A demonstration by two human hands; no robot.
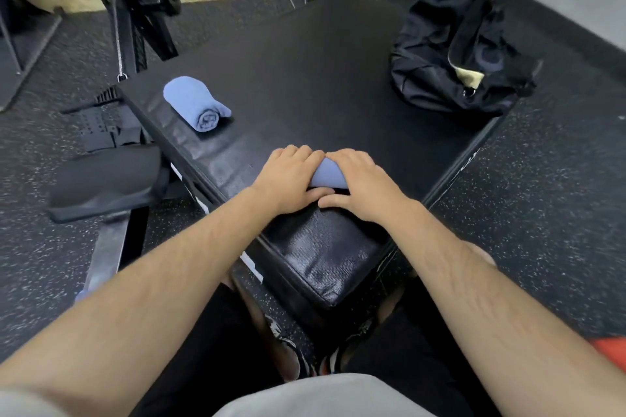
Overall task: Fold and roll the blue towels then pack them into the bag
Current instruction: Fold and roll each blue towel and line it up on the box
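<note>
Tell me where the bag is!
In the head view, the black bag sits on the far right corner of the black pad, opposite the rolled towel.

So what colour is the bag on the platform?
The bag is black; the head view shows it best.

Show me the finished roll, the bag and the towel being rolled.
Finished roll (195, 102): head view, its middle.
Bag (437, 54): head view, dark side.
Towel being rolled (327, 174): head view, blue middle.

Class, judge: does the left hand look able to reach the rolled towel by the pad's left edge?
Probably yes: only bare pad separates the left hand from the rolled towel, but it must first release the second towel.
</note>
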